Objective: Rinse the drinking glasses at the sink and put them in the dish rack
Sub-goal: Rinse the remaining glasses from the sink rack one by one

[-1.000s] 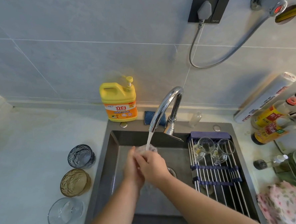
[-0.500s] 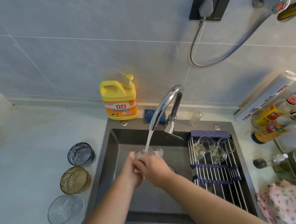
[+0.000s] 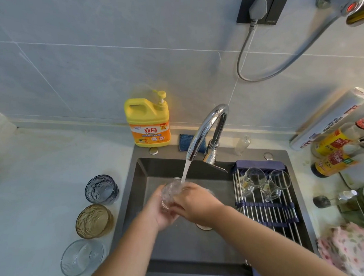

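A clear drinking glass (image 3: 169,193) is held over the dark sink (image 3: 137,183) under the water running from the chrome faucet (image 3: 206,127). My left hand (image 3: 158,212) cups it from below and my right hand (image 3: 193,203) grips its right side. On the counter to the left stand a blue glass (image 3: 101,191), an amber glass (image 3: 93,221) and a clear glass (image 3: 82,258). The roll-up dish rack (image 3: 268,209) spans the sink's right side and carries small clear glasses (image 3: 264,181) lying on their sides.
A yellow detergent bottle (image 3: 148,122) and a blue sponge (image 3: 186,140) sit behind the sink. Sauce bottles (image 3: 335,152), a foil roll (image 3: 333,118), stacked dishes and a floral cloth (image 3: 352,253) crowd the right counter. A hose hangs from a wall valve above.
Both hands have shifted the clear glass slightly left and turned it under the stream. The glasses on the counter and rack have not moved.
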